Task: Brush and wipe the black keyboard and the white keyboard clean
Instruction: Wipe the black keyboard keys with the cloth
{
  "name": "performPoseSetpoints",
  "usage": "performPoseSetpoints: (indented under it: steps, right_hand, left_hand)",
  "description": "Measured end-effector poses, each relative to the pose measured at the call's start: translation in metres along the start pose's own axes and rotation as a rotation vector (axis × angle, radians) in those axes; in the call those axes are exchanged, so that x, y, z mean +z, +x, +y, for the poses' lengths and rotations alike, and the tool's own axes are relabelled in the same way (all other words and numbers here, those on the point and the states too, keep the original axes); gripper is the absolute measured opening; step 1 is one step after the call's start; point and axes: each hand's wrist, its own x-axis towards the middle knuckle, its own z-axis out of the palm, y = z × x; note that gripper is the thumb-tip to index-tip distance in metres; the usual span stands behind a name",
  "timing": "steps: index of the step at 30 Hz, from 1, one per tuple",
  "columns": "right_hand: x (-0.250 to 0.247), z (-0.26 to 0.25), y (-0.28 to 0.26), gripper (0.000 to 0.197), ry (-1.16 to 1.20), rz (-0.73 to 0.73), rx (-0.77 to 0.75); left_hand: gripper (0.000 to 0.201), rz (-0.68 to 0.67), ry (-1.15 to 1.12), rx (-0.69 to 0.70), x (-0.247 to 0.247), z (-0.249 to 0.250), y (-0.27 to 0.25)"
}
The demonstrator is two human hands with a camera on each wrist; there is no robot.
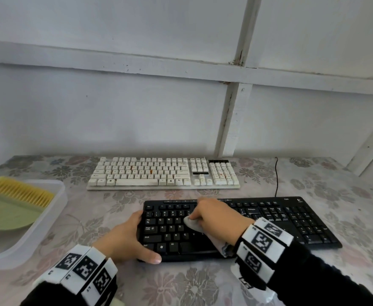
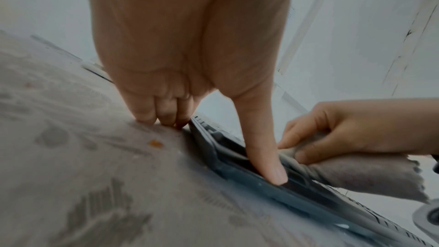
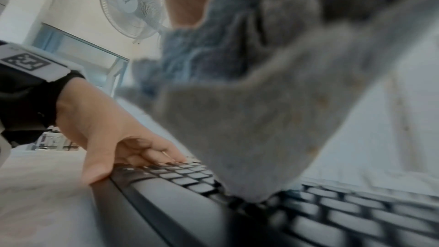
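I'm wiping the black keyboard (image 1: 236, 226), which lies nearest me; my right hand (image 1: 214, 215) clutches the cloth (image 1: 194, 224) on its letter keys, while my left hand (image 1: 126, 237) grasps its left end. Next, I'd say, sweep rightward. The white keyboard (image 1: 163, 173) behind looks stained. The tray (image 1: 48, 219) holds a brush (image 1: 22, 191) and dustpan (image 1: 6, 215).

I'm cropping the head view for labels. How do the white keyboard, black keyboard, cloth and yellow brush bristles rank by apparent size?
1. black keyboard, though nearer the camera
2. white keyboard
3. yellow brush bristles
4. cloth, mostly hidden under the right hand, so unsure
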Motion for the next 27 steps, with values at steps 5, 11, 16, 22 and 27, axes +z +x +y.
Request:
performPoseSetpoints:
  steps: [5,11,16,22,27]
  right_hand:
    - [-0.021,0.029,-0.017,0.030,-0.027,-0.015,0.012]
    - [-0.013,0.039,-0.017,0.034,0.026,0.056,-0.088]
    - [-0.007,0.060,-0.031,0.024,-0.095,0.105,-0.031]
    - [-0.019,0.096,-0.054,0.028,-0.140,0.104,0.136]
    - [-0.032,0.104,-0.061,0.040,-0.156,0.044,0.333]
  left_hand:
    - [0.148,-0.037,-0.022,0.012,0.000,0.001,-0.001]
    - [0.146,-0.045,-0.049,0.019,0.000,0.001,-0.002]
    - [0.147,-0.047,-0.069,0.034,0.000,-0.001,-0.001]
    - [0.146,-0.049,-0.089,0.039,0.000,-0.002,-0.001]
    - [0.147,-0.050,-0.100,0.032,0.001,-0.003,0.001]
